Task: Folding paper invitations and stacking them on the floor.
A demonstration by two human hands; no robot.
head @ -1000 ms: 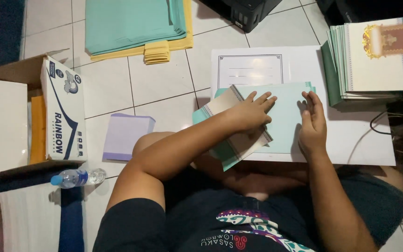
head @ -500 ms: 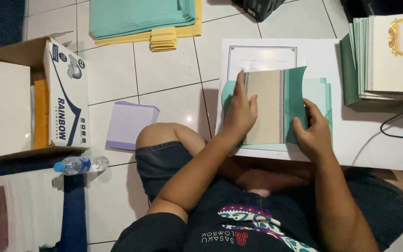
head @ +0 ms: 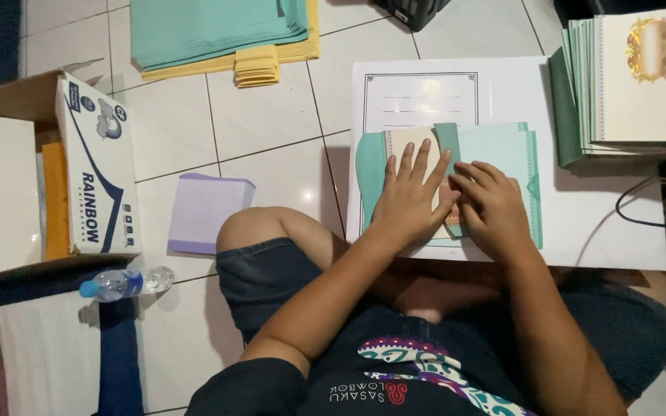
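head view: left hand (head: 414,196) flat, fingers spread, pinning cream insert (head: 410,142) on teal card (head: 502,154); right hand (head: 491,208) pressing fold, holding nothing. next probably firm crease along flap.

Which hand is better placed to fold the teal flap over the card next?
Probably right. The right hand has fingertips at the raised narrow teal flap of the teal paper folder; the left hand lies flat, pinning the cream card.
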